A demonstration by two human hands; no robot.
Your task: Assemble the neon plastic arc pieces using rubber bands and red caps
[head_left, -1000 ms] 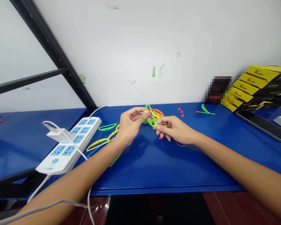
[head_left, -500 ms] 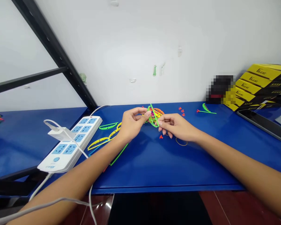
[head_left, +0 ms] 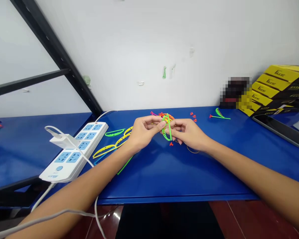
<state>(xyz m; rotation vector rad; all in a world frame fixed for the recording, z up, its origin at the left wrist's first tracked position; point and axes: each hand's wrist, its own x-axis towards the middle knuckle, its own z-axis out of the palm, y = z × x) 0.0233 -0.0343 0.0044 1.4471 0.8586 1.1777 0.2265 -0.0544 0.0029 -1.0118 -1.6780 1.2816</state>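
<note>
Between my two hands is a small green plastic bow, a curved piece with a straight green strip along it. My left hand pinches its upper left part between thumb and fingers. My right hand has its fingers closed on the bow's right side. Behind the hands lies a pile of orange, yellow and pink plastic pieces, partly hidden. A small red piece rests just below the bow, and a thin rubber band lies under my right hand.
Left of my hands are yellow bows, a green bow and a white power strip with cables. Toward the right are small red pieces, a green bow with a stick, a phone and stacked yellow boxes.
The green bow has shifted slightly right and turned more upright. My left hand has moved right, closer to my right hand, and a pink piece behind them now shows.
</note>
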